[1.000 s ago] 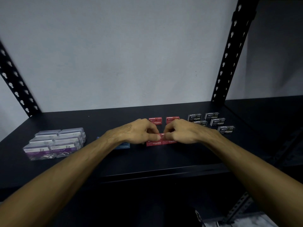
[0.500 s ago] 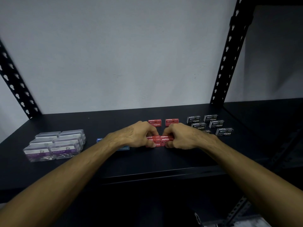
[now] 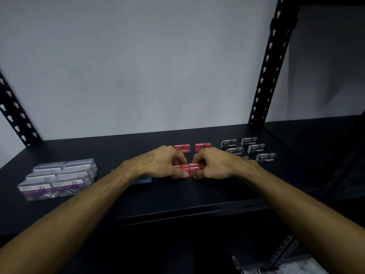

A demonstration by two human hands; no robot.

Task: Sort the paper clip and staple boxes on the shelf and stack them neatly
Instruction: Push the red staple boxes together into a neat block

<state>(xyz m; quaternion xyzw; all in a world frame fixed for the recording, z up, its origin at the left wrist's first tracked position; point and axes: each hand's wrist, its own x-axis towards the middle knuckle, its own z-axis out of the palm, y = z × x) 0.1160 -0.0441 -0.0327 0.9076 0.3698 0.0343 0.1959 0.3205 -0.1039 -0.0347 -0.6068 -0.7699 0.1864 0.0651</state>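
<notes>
Mid-step on the red group: I'm squaring up a small stack of red staple boxes (image 3: 188,170) at the shelf (image 3: 207,192) centre, just in front of me.

Left hand (image 3: 158,163) at 9 o'clock of the stack, right hand (image 3: 215,165) at 3 o'clock. Both sets of fingers curled in, pinching the stack's ends; thumb tips press on the front lower edge. Nothing loose between the hands, boxes look seated on the shelf, not lifted, as far as I can tell.

Two more red staple boxes (image 3: 192,147) sit at 12 o'clock, just behind my knuckles, apart from each other. Likely next: let go, reach back, bring those onto this stack with edges flush.

Black staple boxes (image 3: 248,148) scattered at 2 o'clock, not stacked yet. Clear paper clip boxes (image 3: 59,178) at 9 o'clock, already blocked together. A blue box (image 3: 145,179) peeks out under my left wrist; label unreadable.
</notes>
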